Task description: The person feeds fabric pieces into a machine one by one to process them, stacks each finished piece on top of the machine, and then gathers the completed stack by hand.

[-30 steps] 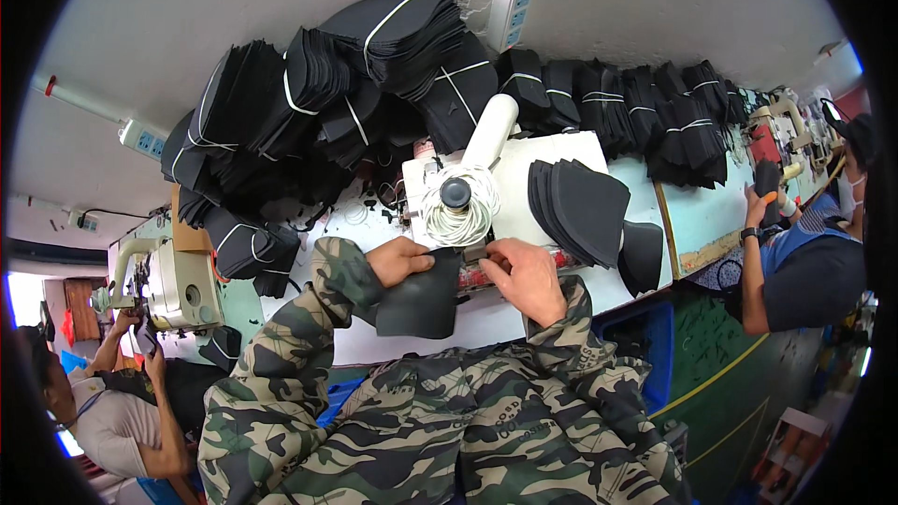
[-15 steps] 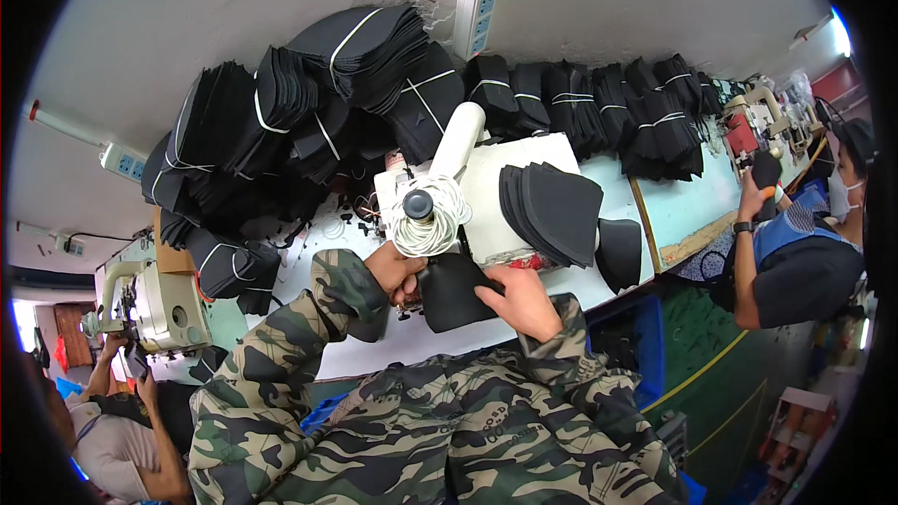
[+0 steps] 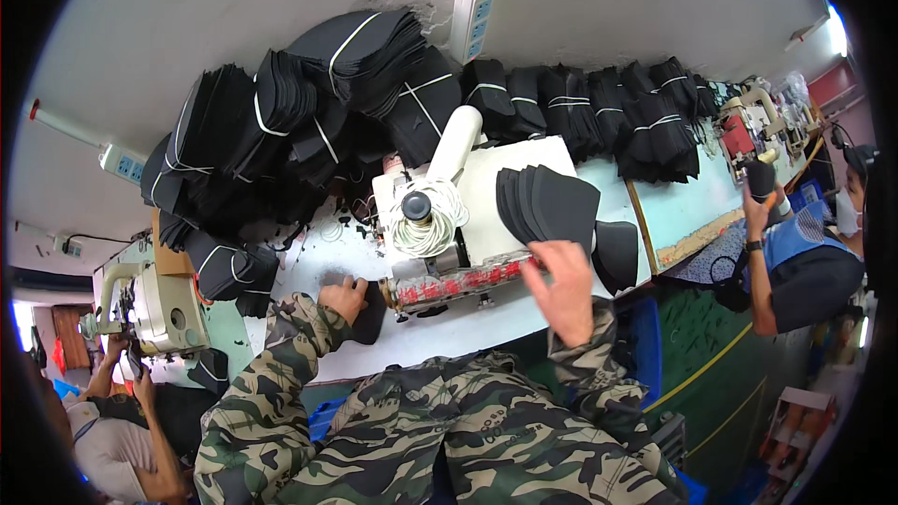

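My left hand (image 3: 343, 300) is at the left end of a sewing machine, its fingers bent closed over the edge of a black sheet-like piece (image 3: 370, 314) lying on the white table. Part of that piece is hidden by the hand. My right hand (image 3: 564, 292) hovers to the right of the machine's red-marked front bar (image 3: 458, 282), holding nothing, fingers apart and slightly blurred. Just beyond it, a fanned stack of black curved pieces (image 3: 559, 209) rests on the machine's white top (image 3: 510, 168). Another black piece (image 3: 615, 257) lies on the table beside the stack.
Bundles of black pieces (image 3: 360, 51) tied with white bands line the wall. A coil of white cord (image 3: 426, 234) hangs around a dark knob. A person (image 3: 795, 262) works at the right, another person (image 3: 122, 440) at the left. A blue bin (image 3: 645, 346) stands below the table's right edge.
The black piece held by both hands has left the front of the machine. My left hand moved left and down; my right hand let go and moved right, fingers spreading.
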The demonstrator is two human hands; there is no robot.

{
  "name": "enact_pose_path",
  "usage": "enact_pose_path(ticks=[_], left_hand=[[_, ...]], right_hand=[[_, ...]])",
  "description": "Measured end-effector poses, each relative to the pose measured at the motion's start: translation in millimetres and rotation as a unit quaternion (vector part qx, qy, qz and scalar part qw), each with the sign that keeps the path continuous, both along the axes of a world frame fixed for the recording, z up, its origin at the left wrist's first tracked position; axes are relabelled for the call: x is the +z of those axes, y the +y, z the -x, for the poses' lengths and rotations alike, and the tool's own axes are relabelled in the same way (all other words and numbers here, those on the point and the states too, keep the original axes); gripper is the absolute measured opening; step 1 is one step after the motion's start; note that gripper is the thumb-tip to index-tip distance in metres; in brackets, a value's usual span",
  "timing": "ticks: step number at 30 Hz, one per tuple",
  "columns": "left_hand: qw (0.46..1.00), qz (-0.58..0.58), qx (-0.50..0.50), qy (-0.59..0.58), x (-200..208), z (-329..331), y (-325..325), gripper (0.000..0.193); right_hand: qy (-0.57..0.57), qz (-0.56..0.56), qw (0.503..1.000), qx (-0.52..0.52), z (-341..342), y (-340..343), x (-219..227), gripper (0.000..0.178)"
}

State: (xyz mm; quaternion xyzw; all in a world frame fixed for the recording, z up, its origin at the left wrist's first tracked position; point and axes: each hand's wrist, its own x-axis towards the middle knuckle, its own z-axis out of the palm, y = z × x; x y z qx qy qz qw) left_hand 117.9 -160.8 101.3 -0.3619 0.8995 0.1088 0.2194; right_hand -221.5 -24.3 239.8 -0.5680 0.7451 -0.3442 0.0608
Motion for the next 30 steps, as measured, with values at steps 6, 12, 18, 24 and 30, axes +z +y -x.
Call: enact_pose_path(ticks=[6,12,18,24,30], left_hand=[[0.984,-0.166,0.038,0.055,3.3,-10.2,-6.3,0.028],[0.778,-0.585,0.176,0.148,130.3,59.8,-12.4,0.012],[0.828,-0.453,0.177,0.278,93.6,64.3,-14.0,0.025],[0.853,-0.42,0.172,0.258,65.8,68.2,-33.3,0.028],[0.77,-0.441,0.205,0.413,45.3,91.6,-15.5,0.021]], right_hand=[[-0.28,-0.099,0.944,0.144,-62.5,-4.1,-29.6,0.025],[-0.303,-0.202,0.902,0.234,-76.5,-1.6,-55.1,0.029],[-0.472,-0.241,0.832,0.163,-92.9,-28.4,-56.2,0.03],[-0.178,-0.138,0.965,0.136,-70.5,-33.7,-33.7,0.014],[-0.038,-0.091,0.984,0.15,-45.3,-52.2,-30.9,0.025]])
